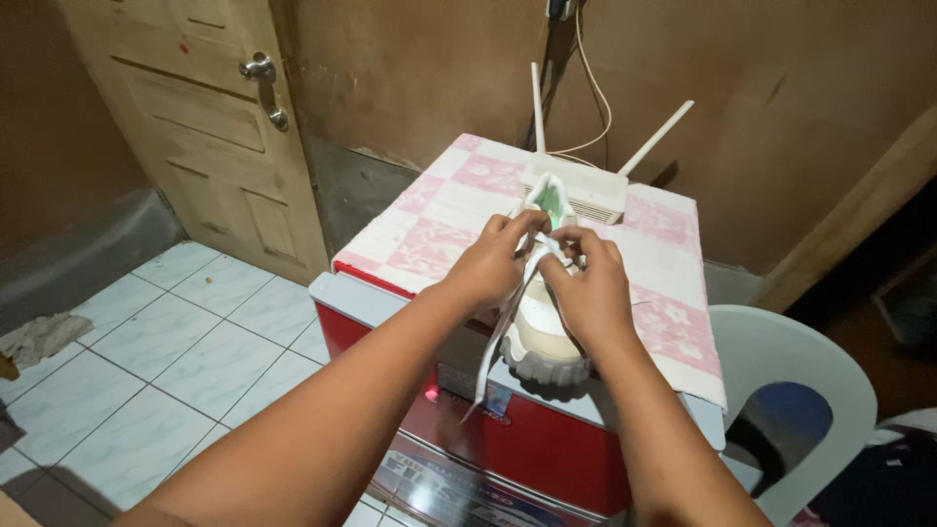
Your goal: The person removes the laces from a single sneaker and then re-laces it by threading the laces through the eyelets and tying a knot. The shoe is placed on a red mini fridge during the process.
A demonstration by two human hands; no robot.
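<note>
A white and cream sneaker (pixel 540 337) with a chunky sole stands on a pink-and-white checked cloth (pixel 439 210), toe toward me. My left hand (pixel 495 262) pinches a white shoelace (pixel 493 351) near the shoe's tongue. The lace's loose end hangs down past the front edge of the cloth. My right hand (pixel 590 288) grips the lace at the shoe's upper eyelets, fingers closed. Both hands meet over the top of the shoe and hide most of its lacing.
The cloth covers a red and white appliance (pixel 488 449). A white router with two antennas (pixel 586 190) sits behind the shoe. A wooden door (pixel 210 127) is at the left, tiled floor (pixel 156 361) below it. A white plastic chair (pixel 791 381) stands at the right.
</note>
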